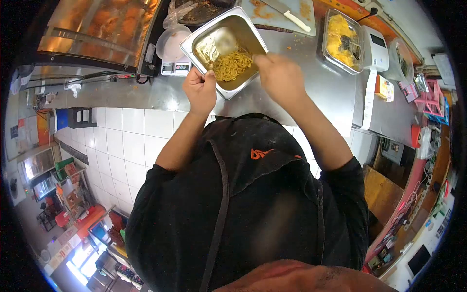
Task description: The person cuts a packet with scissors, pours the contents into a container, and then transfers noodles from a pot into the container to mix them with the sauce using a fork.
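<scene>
A deep steel food pan [249, 83] with cooked yellow noodles [232, 66] in its lower part sits at an angle near the counter's front edge. My left hand [199, 90] is closed on the pan's near left rim, thumb over the edge. On the other side, my right hand [281, 78] is closed, with its fingertips over the right rim beside the noodles. Whatever it holds, if anything, is hidden and slightly blurred. Just left of the pan, a kitchen scale [175, 67] carries a clear plastic bowl [171, 45].
Behind the pan, a white-handled knife [295, 20] lies on a stained cutting board [267, 19]. A clear tray of yellow food [339, 41] stands to the right, beside a white receipt printer [377, 47]. A glass-fronted cabinet [97, 34] stands left on the steel counter [311, 63].
</scene>
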### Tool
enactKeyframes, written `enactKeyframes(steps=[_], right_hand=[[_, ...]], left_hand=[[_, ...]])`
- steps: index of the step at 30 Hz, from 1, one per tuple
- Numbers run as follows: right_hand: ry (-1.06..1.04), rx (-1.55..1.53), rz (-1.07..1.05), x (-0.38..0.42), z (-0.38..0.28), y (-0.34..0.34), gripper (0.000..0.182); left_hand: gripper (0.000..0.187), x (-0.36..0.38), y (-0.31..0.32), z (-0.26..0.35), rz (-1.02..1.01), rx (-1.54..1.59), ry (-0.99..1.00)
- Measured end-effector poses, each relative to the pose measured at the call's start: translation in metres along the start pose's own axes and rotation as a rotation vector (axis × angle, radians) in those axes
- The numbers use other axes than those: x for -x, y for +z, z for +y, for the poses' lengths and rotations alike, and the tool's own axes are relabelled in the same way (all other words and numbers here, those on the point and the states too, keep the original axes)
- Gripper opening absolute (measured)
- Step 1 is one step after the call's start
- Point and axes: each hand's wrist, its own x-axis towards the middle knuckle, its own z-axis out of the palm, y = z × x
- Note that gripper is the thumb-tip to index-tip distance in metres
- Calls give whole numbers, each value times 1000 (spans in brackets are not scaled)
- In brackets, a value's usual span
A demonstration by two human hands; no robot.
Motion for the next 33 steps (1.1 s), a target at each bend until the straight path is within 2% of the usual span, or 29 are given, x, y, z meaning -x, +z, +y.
enactKeyframes(steps=[1, 7, 10, 16, 19, 22, 25, 27, 28, 30, 33], right_hand=[[-2, 5, -72, 4, -3, -1, 10], [41, 12, 117, 6, 7, 3, 8], [-2, -13, -100, 21, 10, -4, 15], [125, 41, 110, 29, 21, 2, 11], [62, 81, -112, 47, 15, -5, 14], [110, 77, 68, 46, 15, -7, 10], [186, 138, 72, 39, 14, -1, 9], [162, 169, -63, 45, 3, 0, 8], [150, 188, -133, 50, -2, -2, 8], [175, 135, -103, 52, -3, -12, 7], [182, 119, 30, 44, 1, -15, 8]], left_hand=[[16, 0, 1, 0, 12, -15, 1], [17, 2, 6, -2, 7, -36, 10], [18, 2, 6, -10, 8, -20, 5], [20, 12, 17, -12, -37, -39, -10], [20, 12, 22, -17, -34, -61, 26], [22, 19, 33, -14, -20, -32, 40], [25, 26, 43, -12, -17, -75, 101], [26, 30, 45, -18, -23, -199, 184], [27, 33, 47, -20, -20, -186, 152], [28, 36, 52, -19, -11, -154, 91], [30, 42, 52, -22, -45, -247, 159]])
